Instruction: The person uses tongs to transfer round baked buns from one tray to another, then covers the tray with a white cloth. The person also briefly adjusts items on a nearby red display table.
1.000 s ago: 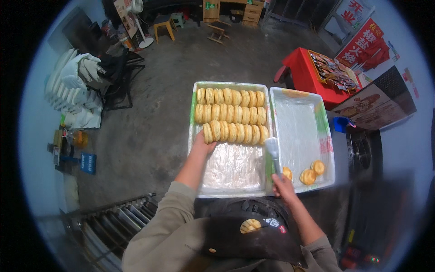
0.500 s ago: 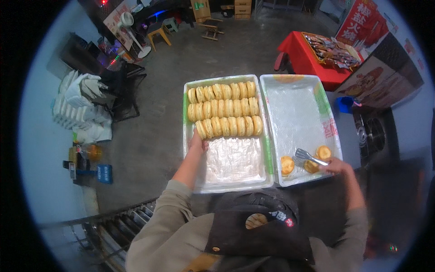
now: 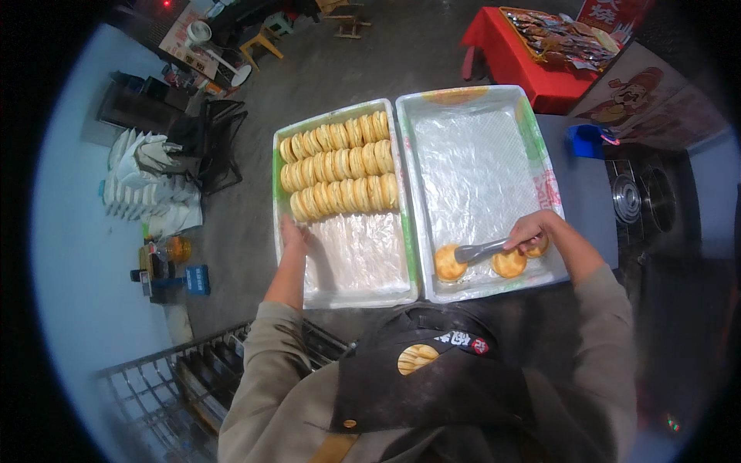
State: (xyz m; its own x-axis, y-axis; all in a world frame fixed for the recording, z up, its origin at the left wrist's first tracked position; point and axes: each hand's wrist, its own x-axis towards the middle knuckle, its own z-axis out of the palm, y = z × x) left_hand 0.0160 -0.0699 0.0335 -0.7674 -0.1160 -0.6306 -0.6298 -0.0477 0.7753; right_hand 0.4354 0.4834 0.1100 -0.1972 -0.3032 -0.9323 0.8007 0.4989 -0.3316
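My right hand [image 3: 529,230] is closed round the handle of metal tongs [image 3: 482,251]. The tongs' tips reach the right edge of a round golden flatbread [image 3: 449,263] in the right tray [image 3: 540,272]; whether they grip it I cannot tell. A second flatbread [image 3: 509,264] lies below my right hand, and a third [image 3: 538,246] is partly hidden behind it. In the left tray [image 3: 347,299], rows of flatbreads [image 3: 343,196] stand on edge. My left hand [image 3: 293,234] is just below the left end of the nearest row, its fingers partly apart and nothing seen in them.
Foil-like lining covers both trays. Beyond the right tray stands a red-draped table [image 3: 500,54] with a tray of packets; a blue container [image 3: 587,142] and a burner [image 3: 627,197] are at the right. Stacked white boxes [image 3: 147,189] and a metal rack [image 3: 166,386] are leftward.
My right hand and the tongs have moved left across the right tray to the leftmost flatbread. My left hand has dropped slightly from the row's end. The whole view has shifted.
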